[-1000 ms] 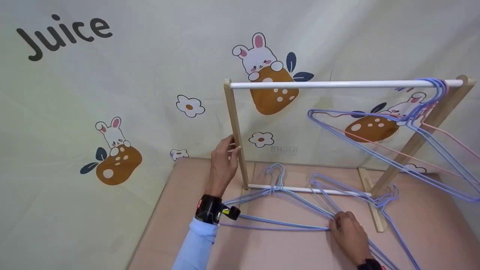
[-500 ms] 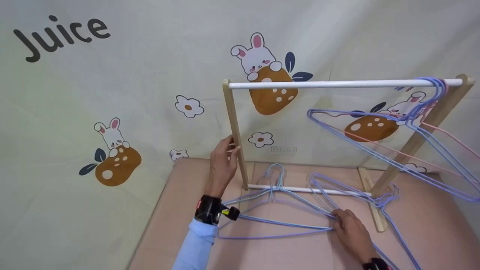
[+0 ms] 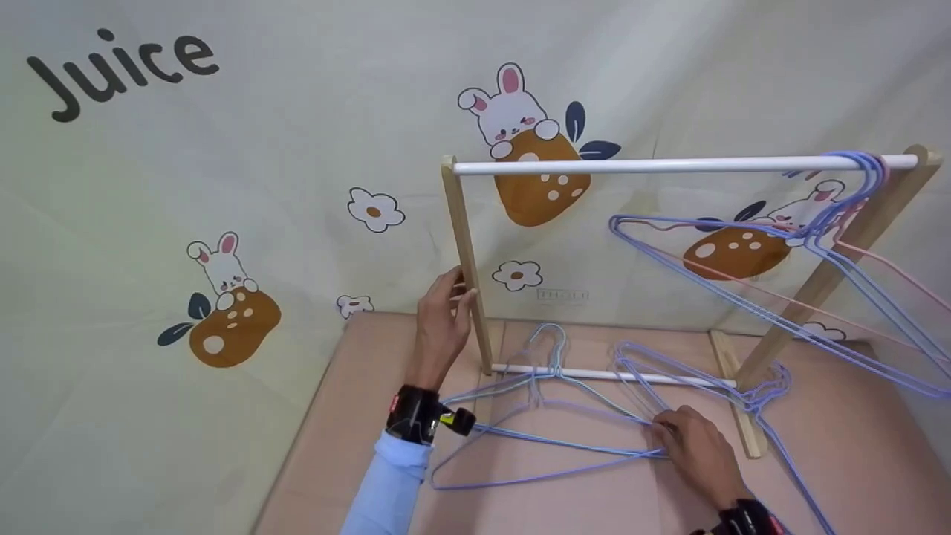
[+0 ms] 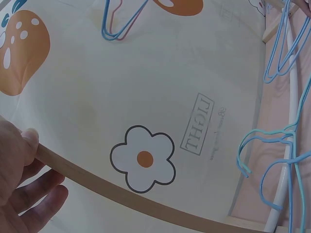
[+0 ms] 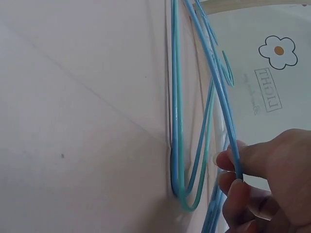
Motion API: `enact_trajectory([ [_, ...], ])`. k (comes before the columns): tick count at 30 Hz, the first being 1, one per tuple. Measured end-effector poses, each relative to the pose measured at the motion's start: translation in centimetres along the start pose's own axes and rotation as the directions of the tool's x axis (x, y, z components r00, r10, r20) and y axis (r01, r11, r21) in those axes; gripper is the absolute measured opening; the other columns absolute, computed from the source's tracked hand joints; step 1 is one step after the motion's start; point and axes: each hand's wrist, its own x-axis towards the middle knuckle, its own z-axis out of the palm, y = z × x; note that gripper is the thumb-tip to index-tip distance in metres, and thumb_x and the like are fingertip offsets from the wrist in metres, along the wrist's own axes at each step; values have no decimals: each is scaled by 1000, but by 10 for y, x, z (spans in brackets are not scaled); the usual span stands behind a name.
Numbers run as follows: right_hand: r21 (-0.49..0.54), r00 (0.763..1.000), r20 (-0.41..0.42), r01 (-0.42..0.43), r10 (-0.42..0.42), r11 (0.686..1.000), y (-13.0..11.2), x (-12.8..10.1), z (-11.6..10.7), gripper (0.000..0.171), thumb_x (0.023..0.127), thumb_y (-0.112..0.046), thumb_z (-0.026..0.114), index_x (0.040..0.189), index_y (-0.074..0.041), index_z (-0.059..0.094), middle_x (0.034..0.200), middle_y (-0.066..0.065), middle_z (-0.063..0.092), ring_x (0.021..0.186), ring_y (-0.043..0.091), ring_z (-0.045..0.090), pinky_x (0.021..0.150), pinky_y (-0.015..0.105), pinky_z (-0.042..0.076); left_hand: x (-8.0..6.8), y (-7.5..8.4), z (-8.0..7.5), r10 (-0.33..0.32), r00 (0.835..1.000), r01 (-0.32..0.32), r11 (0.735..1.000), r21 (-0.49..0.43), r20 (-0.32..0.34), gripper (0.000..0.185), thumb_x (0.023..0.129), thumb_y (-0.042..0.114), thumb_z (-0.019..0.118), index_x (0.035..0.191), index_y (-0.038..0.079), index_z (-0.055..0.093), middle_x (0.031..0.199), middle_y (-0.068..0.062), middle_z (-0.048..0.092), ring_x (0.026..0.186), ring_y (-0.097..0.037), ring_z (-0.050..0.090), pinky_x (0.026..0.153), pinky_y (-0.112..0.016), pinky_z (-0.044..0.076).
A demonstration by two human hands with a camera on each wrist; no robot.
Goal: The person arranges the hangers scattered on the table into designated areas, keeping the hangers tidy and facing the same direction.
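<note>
My left hand grips the wooden side post of a small clothes rack, thumb and fingers on either side of it. My right hand pinches one end of a thin violet-blue hanger, seen close up in the right wrist view as a blue hanger between thumb and fingers. Beside it, blue and teal hangers lie on the pink surface, their hooks near the rack's lower white bar. The held hanger is spread apart from them toward the front.
Several blue and pink hangers hang at the right end of the top white bar. More violet-blue hangers lie near the right wooden foot. Behind stands a cloth backdrop with printed rabbits and flowers.
The violet-blue hanger in my right hand has swung away from the pile, its left end coming forward. The right hand has shifted slightly; the left hand stays on the post.
</note>
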Motion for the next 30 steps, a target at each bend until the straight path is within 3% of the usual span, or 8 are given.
enact_trajectory([
  [15,33,997,15,74,-75,997,5,-1,0,6,80,-8,73,82,-12,70,75,-7,52,67,9,49,59,28,45,0,0,0,1,1000,-2,1000,-24,-17,37,94,10,56,130,1,50,112,-10,58,97,-16,60,75,-20,52],
  [24,198,995,72,55,-71,979,10,-2,-3,12,84,-3,68,85,-14,72,79,-5,59,71,10,52,65,27,45,-1,-1,0,-12,1000,12,1000,-16,-1,38,95,11,55,131,1,49,114,-10,57,98,-16,59,76,-21,52],
  [30,257,995,64,57,-76,965,12,-4,-9,12,84,-3,68,85,-15,73,78,-4,60,67,12,49,60,26,41,0,0,0,-26,1000,26,1000,-16,6,38,95,11,54,131,3,49,115,-8,57,100,-15,58,78,-21,51],
])
